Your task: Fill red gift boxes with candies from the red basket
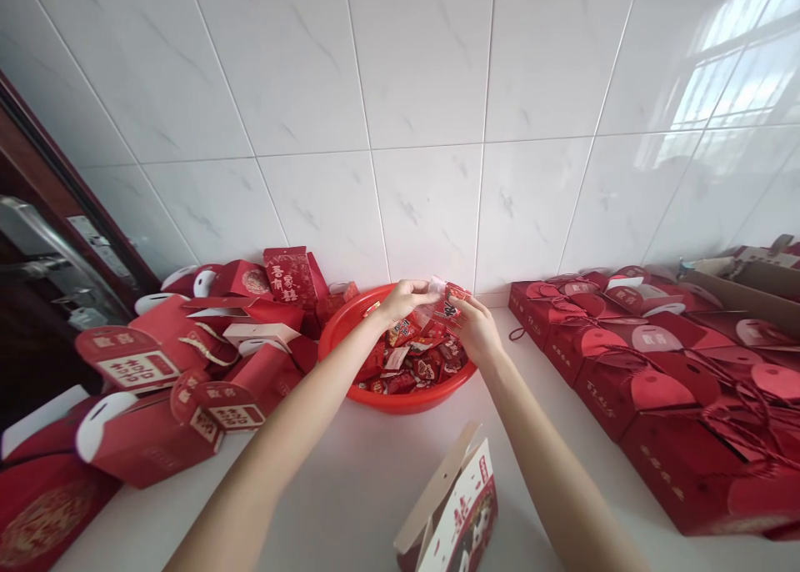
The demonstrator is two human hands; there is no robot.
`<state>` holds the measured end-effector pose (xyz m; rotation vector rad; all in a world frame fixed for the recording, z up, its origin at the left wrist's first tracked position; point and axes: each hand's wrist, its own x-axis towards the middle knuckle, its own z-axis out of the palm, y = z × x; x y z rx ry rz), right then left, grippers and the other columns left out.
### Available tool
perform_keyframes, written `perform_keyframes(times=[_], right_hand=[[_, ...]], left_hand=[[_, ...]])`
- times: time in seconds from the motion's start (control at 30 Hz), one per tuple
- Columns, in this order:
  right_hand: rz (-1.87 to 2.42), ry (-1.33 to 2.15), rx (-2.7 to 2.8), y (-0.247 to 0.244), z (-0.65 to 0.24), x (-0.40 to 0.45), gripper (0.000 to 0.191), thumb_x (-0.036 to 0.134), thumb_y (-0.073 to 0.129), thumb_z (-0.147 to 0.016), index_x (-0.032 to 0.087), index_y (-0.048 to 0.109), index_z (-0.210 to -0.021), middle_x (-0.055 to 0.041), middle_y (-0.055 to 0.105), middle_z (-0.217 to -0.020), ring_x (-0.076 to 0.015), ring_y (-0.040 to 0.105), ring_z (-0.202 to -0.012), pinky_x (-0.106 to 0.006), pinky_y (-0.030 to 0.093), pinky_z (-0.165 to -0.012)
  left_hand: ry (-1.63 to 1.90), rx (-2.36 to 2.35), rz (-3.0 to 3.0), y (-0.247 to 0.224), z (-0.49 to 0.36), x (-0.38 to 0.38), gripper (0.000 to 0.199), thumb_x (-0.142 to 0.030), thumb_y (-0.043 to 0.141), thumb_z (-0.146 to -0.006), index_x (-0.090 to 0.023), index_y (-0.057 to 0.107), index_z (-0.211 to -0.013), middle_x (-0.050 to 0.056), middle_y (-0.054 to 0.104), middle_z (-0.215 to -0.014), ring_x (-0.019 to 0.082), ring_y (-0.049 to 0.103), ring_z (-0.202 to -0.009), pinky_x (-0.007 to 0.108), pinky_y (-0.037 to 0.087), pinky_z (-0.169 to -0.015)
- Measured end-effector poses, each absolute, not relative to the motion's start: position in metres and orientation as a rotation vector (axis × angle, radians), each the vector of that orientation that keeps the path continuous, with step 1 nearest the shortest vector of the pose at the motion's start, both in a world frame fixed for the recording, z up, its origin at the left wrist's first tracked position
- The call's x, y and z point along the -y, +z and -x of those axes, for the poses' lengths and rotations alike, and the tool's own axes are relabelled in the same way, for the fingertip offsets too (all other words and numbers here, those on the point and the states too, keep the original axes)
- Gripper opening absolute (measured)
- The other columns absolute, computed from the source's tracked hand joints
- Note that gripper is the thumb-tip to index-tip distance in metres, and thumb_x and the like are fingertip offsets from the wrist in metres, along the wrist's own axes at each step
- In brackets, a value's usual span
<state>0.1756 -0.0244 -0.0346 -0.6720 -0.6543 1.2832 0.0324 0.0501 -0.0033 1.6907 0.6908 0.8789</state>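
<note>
Both my hands are over a round red plastic basin full of small red wrapped packets. Between them is a red printed packet with a clear plastic part. My left hand pinches its clear end. Around its right side are the closed fingers of my right hand. On the white surface nearer to me stands a white and red gift box with its top flaps parted; its inside is mostly hidden.
Several red gift boxes crowd the left side, some with flaps up. Along the right runs a row of red boxes tied with cord. Behind the basin rises a white tiled wall. A dark door with a metal handle is at far left.
</note>
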Motion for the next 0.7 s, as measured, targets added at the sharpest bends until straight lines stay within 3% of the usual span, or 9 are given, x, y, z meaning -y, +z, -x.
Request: perform_keyframes(times=[0.17,0.33,0.5,0.7], right_hand=[[0.665,1.27,0.625,-0.0365,-0.1757,0.0224,0.027,0.026,0.084,-0.058,0.02,0.072,-0.081,-0.0009,0.073,-0.083,-0.0181,0.066,-0.078,-0.034,0.062,-0.074],[0.669,1.305,0.658,-0.0354,-0.175,0.0235,0.022,0.027,0.083,-0.057,0.019,0.07,-0.073,-0.0004,0.073,-0.078,-0.016,0.063,-0.071,-0.03,0.06,-0.066],[0.677,1.315,0.663,-0.0329,-0.1729,0.0256,0.021,0.024,0.08,-0.057,0.018,0.071,-0.075,-0.0019,0.073,-0.075,-0.0183,0.066,-0.07,-0.027,0.056,-0.055],[0.68,1.254,0.596,-0.0301,-0.1707,0.0282,0.014,0.019,0.076,-0.063,0.018,0.07,-0.075,-0.0008,0.071,-0.073,-0.0161,0.065,-0.066,-0.027,0.057,-0.057]], left_hand=[[0.961,-0.72,-1.603,-0.0057,-0.0339,-0.0508,0.045,-0.043,0.091,-0.054,-0.015,0.079,-0.086,0.004,0.076,-0.083,0.021,0.067,-0.085,0.034,0.048,-0.084],[1.029,-0.749,-1.581,-0.0094,-0.0353,-0.052,0.046,-0.046,0.091,-0.053,-0.014,0.079,-0.084,0.006,0.077,-0.087,0.023,0.068,-0.09,0.035,0.048,-0.09],[0.93,-0.759,-1.61,-0.0089,-0.0328,-0.0503,0.043,-0.044,0.091,-0.053,-0.014,0.078,-0.081,0.006,0.076,-0.082,0.021,0.067,-0.082,0.035,0.048,-0.084],[0.942,-0.761,-1.609,-0.0092,-0.0379,-0.0473,0.045,-0.05,0.087,-0.058,-0.015,0.077,-0.084,0.005,0.076,-0.087,0.02,0.066,-0.084,0.033,0.048,-0.082]])
